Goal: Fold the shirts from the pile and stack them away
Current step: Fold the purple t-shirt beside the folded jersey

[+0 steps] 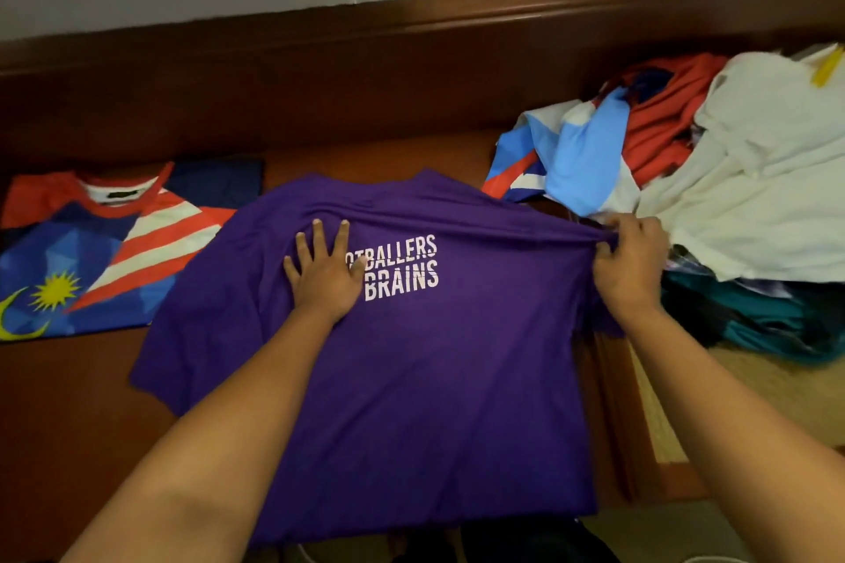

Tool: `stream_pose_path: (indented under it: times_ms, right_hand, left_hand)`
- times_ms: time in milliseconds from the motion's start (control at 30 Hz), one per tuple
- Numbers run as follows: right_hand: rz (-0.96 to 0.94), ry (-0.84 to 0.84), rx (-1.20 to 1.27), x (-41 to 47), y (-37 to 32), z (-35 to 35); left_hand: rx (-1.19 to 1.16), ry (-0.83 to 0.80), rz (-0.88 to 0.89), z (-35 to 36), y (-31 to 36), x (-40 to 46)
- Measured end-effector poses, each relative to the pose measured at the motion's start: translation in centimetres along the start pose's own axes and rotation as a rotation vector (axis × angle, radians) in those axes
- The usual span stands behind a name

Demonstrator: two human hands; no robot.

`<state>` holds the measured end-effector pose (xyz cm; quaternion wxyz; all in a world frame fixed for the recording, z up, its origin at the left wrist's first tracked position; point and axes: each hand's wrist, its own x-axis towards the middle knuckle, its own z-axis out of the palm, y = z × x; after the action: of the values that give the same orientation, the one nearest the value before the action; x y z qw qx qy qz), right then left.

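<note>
Head view shows the purple shirt [411,357] spread on the wooden surface [68,402], my left hand [324,274] pressing it flat with fingers splayed, my right hand [633,263] pinching its right sleeve, near the pile [731,178].

One purple T-shirt [411,357] printed with white lettering lies spread across the wooden surface [68,402]. One folded flag-pattern jersey [91,261] in red, white and blue sits to its left, with one dark blue folded garment [219,178] partly showing behind it. One loose pile of shirts [686,197] lies to the right, showing at least five colours: white, red, light blue, teal and dark. Two hands are in view, the left hand [327,274] and the right hand [633,261].
</note>
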<state>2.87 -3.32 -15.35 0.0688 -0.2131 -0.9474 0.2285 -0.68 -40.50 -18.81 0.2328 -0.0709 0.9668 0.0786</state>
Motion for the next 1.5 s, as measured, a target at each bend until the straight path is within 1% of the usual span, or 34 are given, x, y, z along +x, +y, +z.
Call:
stream_pose_path:
  times_ms: [67,133,200,233,267,367,467,533,600,633,700,767,833,900,1000,1067,1133,1200,1300,1367,1433,1500]
  right_hand:
    - [0.065,0.057,-0.053,-0.7,0.6,-0.9]
    - [0.078,0.089,-0.039,-2.0,1.0,-1.3]
    - [0.047,0.067,0.021,-3.6,1.3,-1.0]
    - [0.062,0.033,0.042,-4.3,1.5,-0.7]
    - [0.107,-0.011,0.045,-4.9,1.4,-0.3]
    - [0.351,-0.101,0.008,-5.4,0.6,0.4]
    - [0.491,-0.068,0.014,-5.2,-0.3,0.5]
    - [0.593,-0.035,0.043,-4.9,-0.4,0.4]
    - [0.661,-0.046,0.046,-4.9,-0.3,0.4]
    - [0.652,-0.070,0.036,-4.9,-0.2,0.5]
    - [0.567,-0.084,0.056,-4.8,0.1,0.3]
    - [0.460,-0.042,0.173,-4.7,0.3,-0.3]
    - [0.422,-0.023,0.318,-4.5,0.4,-1.7]
    - [0.424,-0.052,0.398,-4.1,0.4,-3.3]
    - [0.371,-0.114,0.444,-3.0,1.2,-5.3]
    - [0.319,-0.132,0.466,-2.2,2.0,-6.4]
    - [0.250,-0.079,0.456,-1.6,2.6,-7.5]
    - [0.215,0.026,0.351,-1.7,3.0,-8.3]
    - [0.276,0.165,0.158,-3.1,3.0,-8.5]
    - [0.169,0.220,0.129,-4.6,2.0,-7.7]
    - [0.020,0.161,0.145,-5.8,0.6,-5.5]
    - [-0.121,0.010,0.166,-7.3,-1.6,-2.5]
  left_hand:
    - [0.007,0.099,0.007,0.6,0.9,-1.1]
    - [-0.007,0.179,0.039,1.5,2.1,-2.6]
    - [-0.007,0.205,0.093,2.4,3.2,-3.9]
    - [-0.005,0.202,0.121,2.7,3.8,-4.3]
    - [-0.004,0.190,0.147,3.0,4.4,-4.6]
    - [-0.058,0.149,0.261,2.8,7.0,-4.2]
    - [-0.118,0.133,0.438,1.2,10.9,-2.1]
    - [-0.169,0.128,0.501,-0.4,13.5,-0.1]
    - [-0.209,0.122,0.541,-2.0,15.7,1.6]
    - [-0.196,0.117,0.576,-2.5,16.7,2.1]
    - [-0.088,0.104,0.687,-2.9,18.4,2.4]
    - [0.047,0.052,0.789,-2.3,19.7,2.1]
    - [0.124,-0.023,0.801,-1.1,20.6,2.1]
    - [0.134,-0.065,0.754,-0.1,20.7,2.2]
    - [0.129,-0.040,0.652,0.4,20.7,2.6]
    - [0.093,-0.013,0.614,0.1,20.8,3.0]
    - [-0.017,0.028,0.603,-0.4,21.2,3.4]
    - [-0.150,0.056,0.608,-1.1,21.6,3.4]
    - [-0.292,0.089,0.629,-1.8,21.3,2.2]
    - [-0.318,0.144,0.599,-1.3,19.6,0.5]
    - [-0.326,0.187,0.513,0.0,17.0,-1.1]
    - [-0.318,0.235,0.387,1.5,13.3,-3.0]
